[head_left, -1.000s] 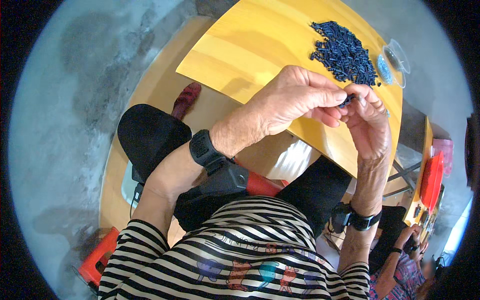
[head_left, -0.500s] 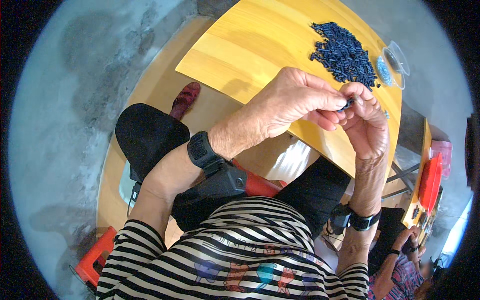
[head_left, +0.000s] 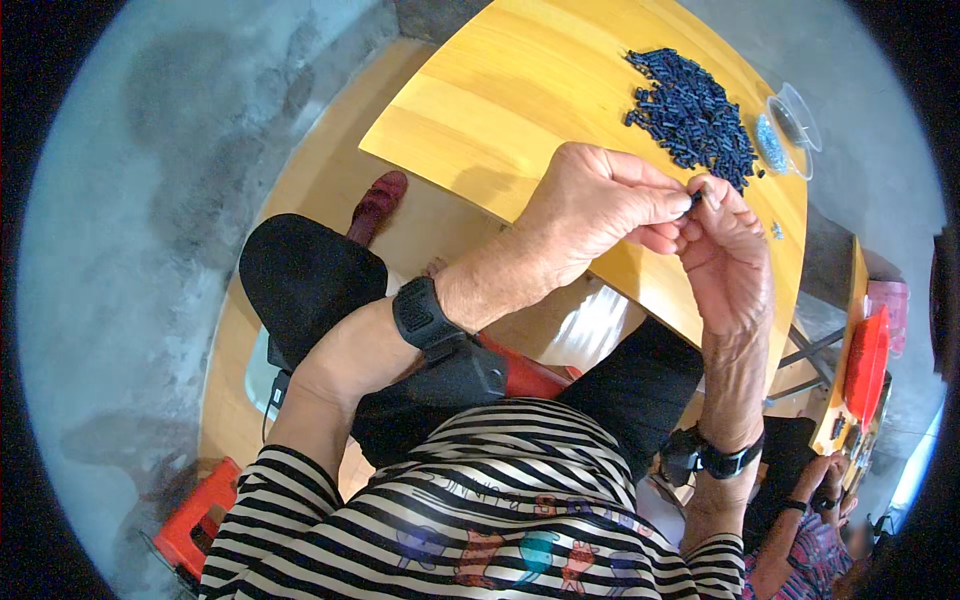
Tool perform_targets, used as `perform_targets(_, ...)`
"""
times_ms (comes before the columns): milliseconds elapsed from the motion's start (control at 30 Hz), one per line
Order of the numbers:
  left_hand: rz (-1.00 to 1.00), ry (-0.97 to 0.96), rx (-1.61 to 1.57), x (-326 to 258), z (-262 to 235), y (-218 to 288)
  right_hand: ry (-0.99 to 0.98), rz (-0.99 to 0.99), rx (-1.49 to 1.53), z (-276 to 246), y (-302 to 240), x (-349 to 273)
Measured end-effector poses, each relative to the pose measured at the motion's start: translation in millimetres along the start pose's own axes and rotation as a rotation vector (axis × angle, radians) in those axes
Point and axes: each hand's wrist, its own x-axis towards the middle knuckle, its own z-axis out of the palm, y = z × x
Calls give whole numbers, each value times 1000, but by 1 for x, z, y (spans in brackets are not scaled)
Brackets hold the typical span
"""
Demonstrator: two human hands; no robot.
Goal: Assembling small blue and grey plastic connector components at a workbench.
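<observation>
Above the near right part of the yellow wooden table (head_left: 480,110), my two hands meet fingertip to fingertip. Between them sits a small dark blue piece (head_left: 695,200), mostly covered by the fingers. My left hand (head_left: 610,205) pinches it with thumb and forefinger. On its other side, my right hand (head_left: 730,245) presses it with thumb and fingertips. Just beyond the hands lies a heap of similar small dark blue pieces (head_left: 695,110). Which exact kind of part they are cannot be made out.
Clear round dishes (head_left: 795,120), one with light blue bits (head_left: 770,145), stand at the table's right edge. A few tiny bits (head_left: 777,230) lie nearer. Another person's hands (head_left: 828,475) work at a side table with a red tray (head_left: 866,365). A red stool (head_left: 195,520) is lower left.
Both hands have shifted slightly down in the picture, still joined at the small piece. The right fingers now cover more of it.
</observation>
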Motion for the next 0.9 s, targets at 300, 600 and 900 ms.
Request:
perform_targets(300, -38, -7, -59, 1, -2, 6, -17, 96, 133, -5, 2, 7)
perform_targets(600, -67, -29, -103, 0, -2, 10, -22, 174, 241, -1, -1, 10)
perform_targets(900, -53, -19, -78, -1, -3, 7, -85, 173, 99, -9, -6, 16)
